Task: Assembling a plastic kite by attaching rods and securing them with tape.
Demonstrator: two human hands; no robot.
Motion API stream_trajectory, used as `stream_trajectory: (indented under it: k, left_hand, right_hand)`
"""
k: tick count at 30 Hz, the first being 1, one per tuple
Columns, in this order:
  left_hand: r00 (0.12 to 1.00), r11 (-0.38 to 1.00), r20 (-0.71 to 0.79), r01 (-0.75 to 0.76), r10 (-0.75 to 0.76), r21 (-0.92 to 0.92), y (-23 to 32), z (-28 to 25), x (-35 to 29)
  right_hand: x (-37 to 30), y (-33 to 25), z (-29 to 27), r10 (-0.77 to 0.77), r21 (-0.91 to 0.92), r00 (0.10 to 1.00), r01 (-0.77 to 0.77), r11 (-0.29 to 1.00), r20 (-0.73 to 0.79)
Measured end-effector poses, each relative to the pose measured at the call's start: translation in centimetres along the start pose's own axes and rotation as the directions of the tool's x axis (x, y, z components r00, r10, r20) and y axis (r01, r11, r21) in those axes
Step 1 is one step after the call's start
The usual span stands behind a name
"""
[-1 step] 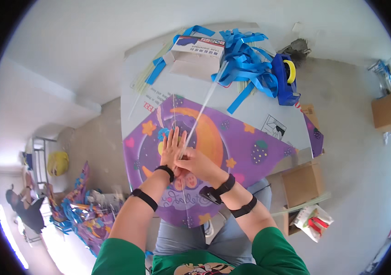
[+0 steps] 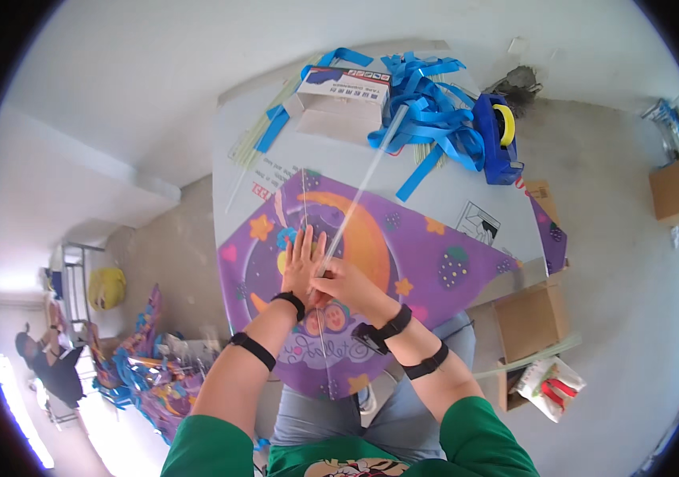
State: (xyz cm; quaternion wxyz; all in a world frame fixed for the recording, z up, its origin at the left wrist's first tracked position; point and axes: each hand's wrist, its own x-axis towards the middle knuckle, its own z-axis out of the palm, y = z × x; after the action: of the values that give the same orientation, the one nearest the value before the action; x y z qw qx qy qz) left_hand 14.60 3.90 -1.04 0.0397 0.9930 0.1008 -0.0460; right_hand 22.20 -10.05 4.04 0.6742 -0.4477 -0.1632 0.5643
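A purple kite sheet (image 2: 459,274) printed with a moon, stars and strawberries lies across the near part of the table, partly over its front edge. A thin rod (image 2: 305,199) runs down its middle. My left hand (image 2: 301,266) presses flat on the sheet over this rod, fingers spread. Just to its right, my right hand (image 2: 343,285) is closed in a pinch on the lower end of a long translucent strip (image 2: 363,187). The strip slants up and away to the right, towards the ribbons. My fingers hide its lower tip.
At the table's far side are an open white box (image 2: 339,119), a heap of blue ribbons (image 2: 431,119) and a blue tape dispenser (image 2: 490,139) with yellow tape. A cardboard box (image 2: 530,322) stands by the right edge. Someone else (image 2: 53,366) works at far left, beside piled purple sheets (image 2: 164,385).
The far end of the translucent strip has swung slightly to the right. Both hands keep nearly the same place on the sheet, and the whole view has shifted a little.
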Motion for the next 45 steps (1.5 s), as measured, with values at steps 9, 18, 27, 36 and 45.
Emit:
stream_trajectory:
  k: [9,18,27,36,45]
  left_hand:
    - [0.997,0.999,-0.073,-0.039,0.039,-0.001,-2.5,-0.9,1.4]
    - [0.988,0.961,-0.142,0.016,-0.057,-0.277,-3.5,-8.0,24.7]
    - [0.948,0.976,-0.267,-0.127,0.172,0.178,-6.8,-3.3,37.3]
    - [0.955,0.967,-0.275,-0.041,0.112,0.251,-6.9,-2.0,38.0]
    - [0.941,0.978,-0.326,-0.028,0.096,0.207,-8.7,-2.9,38.9]
  right_hand:
    - [-0.5,-2.8,-4.4,-0.172,-0.05,0.959,0.165,0.985,-0.226]
    - [-0.7,-3.9,-5.5,-0.247,0.02,0.901,0.271,0.962,-0.356]
    - [-0.9,-4.2,-6.7,-0.36,-0.08,0.812,0.366,0.927,-0.459]
    - [-0.9,-3.9,-7.2,-0.457,-0.271,0.72,0.368,0.889,-0.522]
    - [-1.3,-4.4,-6.8,-0.451,-0.26,0.731,0.368,0.893,-0.512]
